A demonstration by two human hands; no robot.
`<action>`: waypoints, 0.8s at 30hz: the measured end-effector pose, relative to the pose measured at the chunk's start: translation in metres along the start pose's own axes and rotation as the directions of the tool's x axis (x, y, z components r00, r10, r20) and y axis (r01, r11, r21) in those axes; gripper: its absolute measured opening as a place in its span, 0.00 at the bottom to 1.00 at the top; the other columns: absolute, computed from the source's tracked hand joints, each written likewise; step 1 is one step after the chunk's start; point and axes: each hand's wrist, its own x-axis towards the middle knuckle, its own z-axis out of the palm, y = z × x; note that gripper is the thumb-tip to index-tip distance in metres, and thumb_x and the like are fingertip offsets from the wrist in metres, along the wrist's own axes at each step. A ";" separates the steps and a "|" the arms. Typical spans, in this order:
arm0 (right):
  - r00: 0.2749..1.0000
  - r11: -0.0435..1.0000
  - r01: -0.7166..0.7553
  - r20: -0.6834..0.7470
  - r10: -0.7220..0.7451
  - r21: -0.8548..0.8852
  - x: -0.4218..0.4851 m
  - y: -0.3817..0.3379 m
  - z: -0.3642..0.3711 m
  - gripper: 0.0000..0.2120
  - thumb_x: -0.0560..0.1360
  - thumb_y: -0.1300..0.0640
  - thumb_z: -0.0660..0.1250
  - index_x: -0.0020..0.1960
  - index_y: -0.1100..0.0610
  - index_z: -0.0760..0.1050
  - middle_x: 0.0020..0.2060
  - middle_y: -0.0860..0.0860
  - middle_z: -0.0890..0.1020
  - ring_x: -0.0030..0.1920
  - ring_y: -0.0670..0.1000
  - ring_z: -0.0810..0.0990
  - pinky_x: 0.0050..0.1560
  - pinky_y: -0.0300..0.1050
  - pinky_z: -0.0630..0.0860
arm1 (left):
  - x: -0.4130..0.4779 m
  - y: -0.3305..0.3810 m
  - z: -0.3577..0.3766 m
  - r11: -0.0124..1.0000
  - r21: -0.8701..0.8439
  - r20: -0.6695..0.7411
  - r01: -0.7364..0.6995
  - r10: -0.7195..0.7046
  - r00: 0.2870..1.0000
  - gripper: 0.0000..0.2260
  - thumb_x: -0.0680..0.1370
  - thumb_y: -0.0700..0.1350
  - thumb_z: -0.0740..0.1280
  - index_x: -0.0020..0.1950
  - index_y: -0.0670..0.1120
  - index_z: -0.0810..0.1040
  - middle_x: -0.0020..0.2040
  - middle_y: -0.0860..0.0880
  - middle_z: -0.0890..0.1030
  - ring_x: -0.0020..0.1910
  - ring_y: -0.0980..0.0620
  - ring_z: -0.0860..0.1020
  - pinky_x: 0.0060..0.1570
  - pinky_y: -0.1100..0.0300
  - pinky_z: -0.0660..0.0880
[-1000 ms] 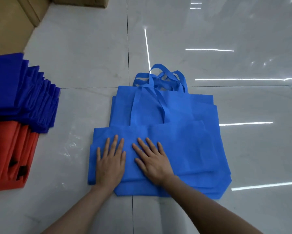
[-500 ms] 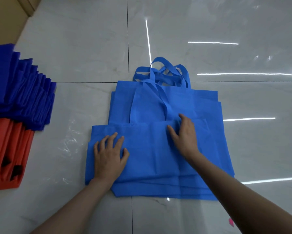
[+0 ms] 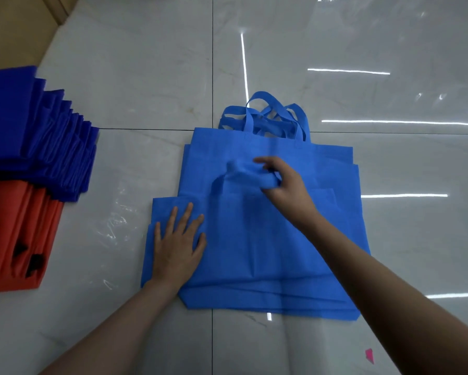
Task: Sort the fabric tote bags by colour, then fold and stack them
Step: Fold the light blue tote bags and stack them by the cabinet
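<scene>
Totes [image 3: 254,301] in light blue lie in one flat pile on the floor [image 3: 146,77] just before us. At its near edge we count at least four layers, though we cannot be sure of the number. One pink scrap [image 3: 369,355] lies nearer, to the right. The top tote [image 3: 241,239] is folded, its long axis running left to right. Our left hand [image 3: 177,246] presses flat on its left end, fingers straight. Farther on, our right hand [image 3: 284,182] curls round one bunched strap [image 3: 243,173]. The pile's loose handles [image 3: 265,117] point away from us. Well to the left are two stacks, the orange stack [image 3: 13,234] nearer and the dark blue stack [image 3: 24,125] touching it behind.
</scene>
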 end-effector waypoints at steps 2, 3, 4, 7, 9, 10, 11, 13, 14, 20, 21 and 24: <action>0.959 0.908 0.283 0.103 -0.264 -0.309 -0.032 0.012 0.002 0.23 0.63 0.66 0.56 0.55 0.58 0.78 0.48 0.54 0.77 0.51 0.52 0.73 0.53 0.40 0.68 | -0.001 -0.001 -0.002 1.000 -0.003 0.016 0.005 -0.005 1.000 0.29 0.76 0.61 0.43 0.71 0.53 0.68 0.76 0.53 0.58 0.75 0.48 0.54 0.70 0.42 0.54; 0.925 0.820 0.380 0.181 -0.334 -0.428 -0.049 0.022 0.007 0.24 0.61 0.64 0.54 0.54 0.59 0.78 0.49 0.56 0.78 0.54 0.56 0.73 0.56 0.45 0.66 | -0.002 -0.001 -0.004 1.000 0.002 0.019 0.011 -0.011 1.000 0.29 0.76 0.62 0.43 0.71 0.54 0.68 0.76 0.53 0.58 0.75 0.47 0.56 0.69 0.42 0.57; 0.902 0.738 0.431 0.240 -0.358 -0.519 -0.066 0.033 0.012 0.24 0.62 0.63 0.53 0.54 0.59 0.78 0.52 0.56 0.79 0.57 0.58 0.72 0.60 0.49 0.64 | -0.003 -0.001 -0.005 1.000 0.016 0.018 0.014 -0.014 1.000 0.29 0.76 0.63 0.44 0.71 0.55 0.68 0.75 0.52 0.60 0.74 0.46 0.59 0.67 0.42 0.60; 0.913 0.580 0.406 0.279 -0.299 -0.707 -0.112 0.060 0.031 0.27 0.65 0.62 0.51 0.61 0.56 0.75 0.60 0.55 0.78 0.65 0.57 0.67 0.68 0.56 0.60 | -0.008 0.004 -0.012 0.996 0.087 -0.065 -0.014 0.019 0.998 0.25 0.76 0.60 0.50 0.64 0.51 0.76 0.67 0.46 0.74 0.61 0.41 0.74 0.53 0.45 0.72; 0.950 0.569 0.310 0.218 -0.225 -0.762 -0.132 0.070 0.040 0.29 0.66 0.61 0.51 0.67 0.55 0.69 0.64 0.54 0.77 0.67 0.57 0.65 0.69 0.58 0.60 | -0.009 0.010 -0.021 0.990 0.136 -0.155 -0.036 0.057 0.986 0.22 0.76 0.56 0.52 0.51 0.45 0.81 0.51 0.43 0.81 0.44 0.42 0.79 0.42 0.50 0.73; 0.967 0.586 0.253 0.177 -0.185 -0.769 -0.137 0.072 0.041 0.30 0.67 0.60 0.51 0.68 0.55 0.67 0.65 0.55 0.75 0.68 0.57 0.64 0.70 0.58 0.59 | -0.008 0.012 -0.026 0.989 0.145 -0.196 -0.032 0.060 0.979 0.20 0.76 0.54 0.52 0.42 0.44 0.79 0.40 0.44 0.81 0.34 0.42 0.77 0.38 0.52 0.72; 0.979 0.606 0.202 0.140 -0.148 -0.769 -0.139 0.072 0.042 0.30 0.67 0.60 0.51 0.69 0.56 0.66 0.66 0.55 0.74 0.69 0.58 0.63 0.69 0.58 0.58 | -0.006 0.016 -0.032 0.990 0.139 -0.231 -0.016 0.048 0.972 0.19 0.76 0.52 0.53 0.35 0.44 0.75 0.32 0.44 0.78 0.27 0.42 0.75 0.35 0.54 0.70; 0.989 0.635 0.149 0.109 -0.102 -0.758 -0.138 0.073 0.040 0.31 0.66 0.59 0.50 0.69 0.55 0.66 0.68 0.55 0.73 0.70 0.57 0.62 0.69 0.57 0.59 | 0.001 0.021 -0.044 0.997 0.080 -0.258 0.018 0.003 0.966 0.17 0.77 0.50 0.57 0.32 0.44 0.72 0.25 0.44 0.76 0.22 0.41 0.74 0.32 0.55 0.69; 0.988 0.648 0.157 0.125 -0.095 -0.745 -0.136 0.074 0.038 0.32 0.65 0.60 0.49 0.69 0.55 0.65 0.68 0.54 0.72 0.70 0.56 0.62 0.69 0.57 0.62 | 0.008 0.021 -0.047 1.000 0.017 -0.267 0.015 -0.010 0.964 0.14 0.78 0.49 0.60 0.35 0.44 0.75 0.29 0.44 0.78 0.26 0.41 0.76 0.34 0.55 0.69; 0.947 0.714 0.288 0.299 -0.115 -0.639 -0.121 0.082 0.017 0.33 0.65 0.60 0.48 0.70 0.54 0.66 0.70 0.53 0.70 0.70 0.58 0.68 0.65 0.57 0.65 | 0.062 0.035 -0.050 0.811 -0.541 0.150 0.223 -0.168 0.974 0.20 0.76 0.54 0.67 0.61 0.43 0.72 0.53 0.46 0.75 0.51 0.49 0.74 0.52 0.55 0.71; 0.944 0.720 0.296 0.310 -0.118 -0.628 -0.121 0.083 0.016 0.33 0.65 0.60 0.48 0.70 0.55 0.65 0.70 0.53 0.70 0.70 0.58 0.67 0.66 0.57 0.64 | 0.067 0.038 -0.049 0.795 -0.544 0.220 0.268 -0.173 0.960 0.20 0.75 0.54 0.68 0.61 0.44 0.71 0.49 0.47 0.76 0.48 0.50 0.75 0.50 0.56 0.71; 0.945 0.741 0.290 0.305 -0.120 -0.605 -0.123 0.082 0.015 0.36 0.65 0.60 0.48 0.74 0.53 0.58 0.73 0.51 0.65 0.74 0.54 0.59 0.69 0.57 0.58 | 0.076 0.043 -0.044 0.866 -0.411 0.320 0.285 -0.156 0.934 0.15 0.72 0.54 0.71 0.50 0.46 0.73 0.40 0.50 0.73 0.43 0.50 0.74 0.46 0.56 0.71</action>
